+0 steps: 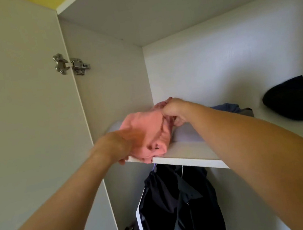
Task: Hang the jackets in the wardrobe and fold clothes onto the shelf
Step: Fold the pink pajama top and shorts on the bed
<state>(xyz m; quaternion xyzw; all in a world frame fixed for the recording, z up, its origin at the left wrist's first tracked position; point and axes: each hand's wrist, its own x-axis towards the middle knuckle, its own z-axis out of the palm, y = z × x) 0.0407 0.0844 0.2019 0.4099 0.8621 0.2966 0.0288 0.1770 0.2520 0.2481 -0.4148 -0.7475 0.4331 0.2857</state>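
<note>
Door hinge (71,64) at 10 o'clock of the view, wardrobe open. L hand (120,146) lies on the near-left side of the folded pink garment (148,130); it's blurred, so can't tell if its fingers grip or just press. Pink garment sits at the shelf's (188,156) front-left corner, slightly over the edge, partly on a pale folded item (186,133). R hand (174,112) at its 2 o'clock, fingers curled, pinching the far edge. Blue-grey garment (228,107) and, at 3 o'clock, dark garment (293,100) look bunched, prob. still to fold. Dark jackets (175,206) at 6 o'clock already hang; hanging seems done, folding approx. midway
</note>
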